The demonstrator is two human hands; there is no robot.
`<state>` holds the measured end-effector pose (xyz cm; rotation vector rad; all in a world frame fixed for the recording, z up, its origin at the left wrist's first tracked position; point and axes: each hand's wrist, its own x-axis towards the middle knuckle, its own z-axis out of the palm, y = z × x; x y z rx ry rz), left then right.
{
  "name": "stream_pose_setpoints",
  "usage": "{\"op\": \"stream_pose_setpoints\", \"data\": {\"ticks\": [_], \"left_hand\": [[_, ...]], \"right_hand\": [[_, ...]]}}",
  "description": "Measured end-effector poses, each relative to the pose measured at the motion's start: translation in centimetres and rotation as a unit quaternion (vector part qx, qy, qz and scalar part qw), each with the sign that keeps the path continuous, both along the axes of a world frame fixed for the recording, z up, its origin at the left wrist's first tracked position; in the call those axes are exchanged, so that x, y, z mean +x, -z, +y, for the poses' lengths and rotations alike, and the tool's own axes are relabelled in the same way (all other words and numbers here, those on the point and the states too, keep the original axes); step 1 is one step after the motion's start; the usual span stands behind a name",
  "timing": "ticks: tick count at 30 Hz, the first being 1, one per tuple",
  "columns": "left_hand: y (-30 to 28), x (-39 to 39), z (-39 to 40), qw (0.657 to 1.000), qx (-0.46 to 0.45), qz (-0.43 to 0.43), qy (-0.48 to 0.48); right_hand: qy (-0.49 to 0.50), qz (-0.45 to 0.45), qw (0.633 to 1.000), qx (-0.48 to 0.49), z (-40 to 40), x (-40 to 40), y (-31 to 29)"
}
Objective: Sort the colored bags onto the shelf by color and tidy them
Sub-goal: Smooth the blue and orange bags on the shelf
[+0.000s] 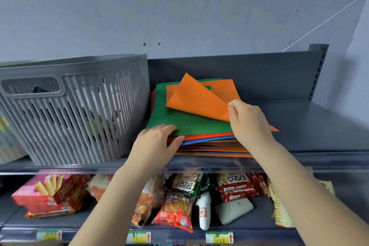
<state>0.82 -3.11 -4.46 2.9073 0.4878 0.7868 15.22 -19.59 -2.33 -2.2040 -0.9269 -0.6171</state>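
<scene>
Two hands at a mixed stack of colored bags on the top shelf.

Nearest, lower shelf (12, 213): snack packets (175, 211) and a pink biscuit box (38, 191). Above, left hand (157, 142) lies flat with straight fingers on the front left corner of the stack of bags (211, 146), touching the green bag (179, 120); its thumb sits at the stack's edge. Right hand (247, 122) pinches the orange bag (199, 100), folded back over the green one. Red, blue, orange layers below. Stack sits on the top shelf (319, 122), just right of a grey slatted basket (75, 110); contents unclear, possibly more bags. Grey wall (179, 6) behind.
</scene>
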Motion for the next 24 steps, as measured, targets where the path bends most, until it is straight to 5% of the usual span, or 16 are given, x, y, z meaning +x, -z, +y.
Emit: {"op": "stream_pose_setpoints", "data": {"ticks": [9, 17, 20, 24], "left_hand": [[1.0, -0.9, -0.4, 0.989, 0.066, -0.116, 0.061], [1.2, -2.4, -1.0, 0.954, 0.213, -0.189, 0.094], [2.0, -4.0, -1.4, 0.964, 0.172, -0.185, 0.088], [2.0, -5.3, -2.5, 0.970, -0.016, -0.244, -0.020]], "right_hand": [[-0.053, -0.046, 0.997, -0.026, -2.7, -0.8, 0.0], [-0.045, 0.104, 0.992, -0.056, -5.9, 0.2, -0.8], [-0.003, 0.177, 0.982, -0.071, -6.8, 2.3, -0.9], [0.033, 0.235, 0.966, -0.101, -7.5, 3.1, -0.6]]}}
